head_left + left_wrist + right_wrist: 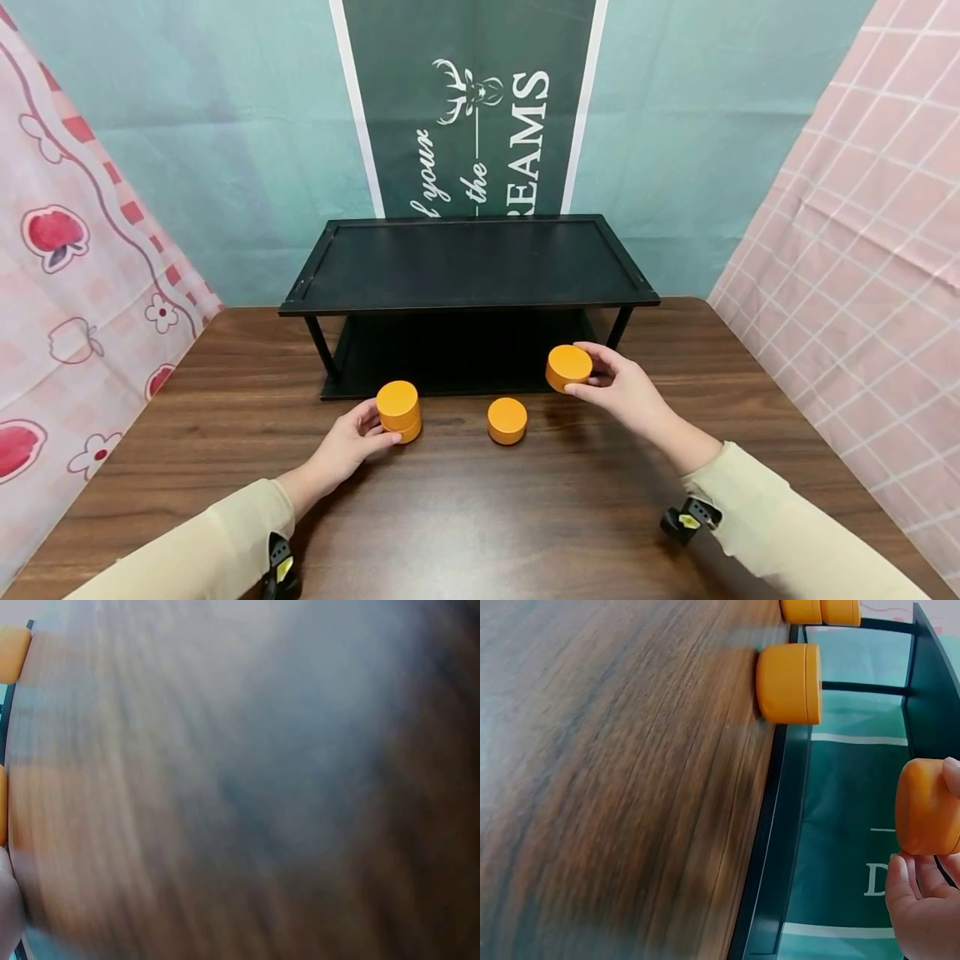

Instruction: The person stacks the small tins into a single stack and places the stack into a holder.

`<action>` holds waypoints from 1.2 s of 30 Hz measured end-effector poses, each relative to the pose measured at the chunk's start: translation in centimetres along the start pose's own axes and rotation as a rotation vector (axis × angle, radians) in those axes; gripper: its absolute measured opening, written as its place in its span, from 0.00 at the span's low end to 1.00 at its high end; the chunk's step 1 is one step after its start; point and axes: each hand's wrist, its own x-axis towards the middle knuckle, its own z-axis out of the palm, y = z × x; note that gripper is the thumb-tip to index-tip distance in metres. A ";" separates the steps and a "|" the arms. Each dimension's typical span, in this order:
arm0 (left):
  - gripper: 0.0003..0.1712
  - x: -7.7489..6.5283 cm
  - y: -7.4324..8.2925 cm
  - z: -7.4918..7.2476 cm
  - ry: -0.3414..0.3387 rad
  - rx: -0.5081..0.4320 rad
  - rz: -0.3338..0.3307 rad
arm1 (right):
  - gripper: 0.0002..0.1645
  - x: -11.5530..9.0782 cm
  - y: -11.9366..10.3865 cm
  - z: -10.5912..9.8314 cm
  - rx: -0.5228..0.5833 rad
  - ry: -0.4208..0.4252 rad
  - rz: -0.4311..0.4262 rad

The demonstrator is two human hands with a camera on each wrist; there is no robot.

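Note:
My right hand [628, 393] grips a round orange jar [567, 367] by its side, thumb in front and fingers behind, raised off the table before the shelf's right end. In the right wrist view this jar [928, 806] hangs apart from any surface. My left hand [347, 443] holds a stack of two orange jars on the table, thumb against the lower jar [409, 432], fingers partly hidden behind the upper jar [397, 402]. Between the hands, another orange jar [507, 421] stands upright on the table, touched by neither.
A black two-tier shelf [465, 267] stands at the back of the brown wooden table [480, 533], its lower tier [457, 354] just behind the jars. Cloth curtains hang behind and on both sides. Mostly blurred tabletop fills the left wrist view.

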 end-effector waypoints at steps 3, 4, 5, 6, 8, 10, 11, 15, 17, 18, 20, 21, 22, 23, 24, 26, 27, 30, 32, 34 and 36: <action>0.35 -0.1 0.0 -0.1 0.008 -0.007 -0.002 | 0.39 0.3 -0.4 0.3 0.009 -0.006 -0.010; 0.35 -0.1 0.0 -0.1 0.009 -0.008 -0.001 | 0.39 0.4 -0.6 0.5 0.017 -0.010 -0.011; 0.35 -0.1 0.0 -0.2 0.007 -0.006 0.000 | 0.39 0.5 -0.7 0.6 0.022 -0.014 -0.014; 0.35 -0.1 0.0 -0.3 0.005 -0.007 0.004 | 0.39 0.6 -0.9 0.8 0.029 -0.017 -0.015; 0.35 0.0 0.0 -0.3 0.003 -0.006 0.015 | 0.39 0.7 -1.1 1.1 0.035 -0.021 -0.018; 0.35 0.0 0.0 -0.4 0.001 -0.004 0.024 | 0.39 0.9 -1.2 1.3 0.044 -0.023 -0.020; 0.35 0.1 0.0 -0.4 -0.001 -0.004 0.027 | 0.39 0.9 -1.3 1.4 0.049 -0.023 -0.021; 0.35 0.2 -0.1 -0.2 -0.004 -0.009 0.025 | 0.39 1.2 -1.3 1.7 0.058 -0.023 -0.027; 0.35 0.2 -0.2 -0.2 -0.005 -0.007 0.022 | 0.38 1.3 -1.4 1.9 0.057 -0.027 -0.031; 0.35 0.2 -0.2 -0.2 -0.005 -0.003 0.021 | 0.38 1.4 -1.4 2.0 0.055 -0.028 -0.034; 0.35 0.2 -0.3 -0.2 -0.003 0.009 0.018 | 0.38 1.6 -1.6 2.3 0.055 -0.034 -0.038; 0.35 0.2 -0.4 -0.3 -0.001 0.014 0.015 | 0.38 1.7 -1.7 2.5 0.056 -0.038 -0.039; 0.35 0.1 -0.4 -0.3 0.000 0.018 0.014 | 0.38 1.8 -1.8 2.7 0.055 -0.040 -0.040; 0.35 0.1 -0.4 -0.3 0.002 0.020 0.012 | 0.38 1.8 -1.9 2.8 0.055 -0.044 -0.040; 0.35 0.1 -0.4 -0.3 -0.001 0.026 0.013 | 0.39 1.9 -2.0 3.0 0.057 -0.047 -0.039; 0.35 0.1 -0.4 -0.3 -0.004 0.019 0.015 | 0.38 1.9 -2.2 3.2 0.057 -0.053 -0.036; 0.35 0.0 -0.4 -0.3 -0.004 0.013 0.016 | 0.38 2.0 -2.3 3.4 0.056 -0.056 -0.034; 0.35 0.0 -0.3 -0.2 -0.012 -0.008 0.022 | 0.38 2.1 -2.6 3.8 0.058 -0.066 -0.027; 0.35 -0.1 -0.2 -0.2 -0.011 -0.020 0.018 | 0.38 2.3 -2.7 4.0 0.061 -0.073 -0.025; 0.35 0.0 -0.2 -0.2 -0.009 -0.024 0.018 | 0.38 2.5 -2.8 4.3 0.069 -0.082 -0.022; 0.35 0.1 -0.3 -0.1 -0.005 -0.025 0.024 | 0.39 2.6 -2.9 4.5 0.078 -0.092 -0.020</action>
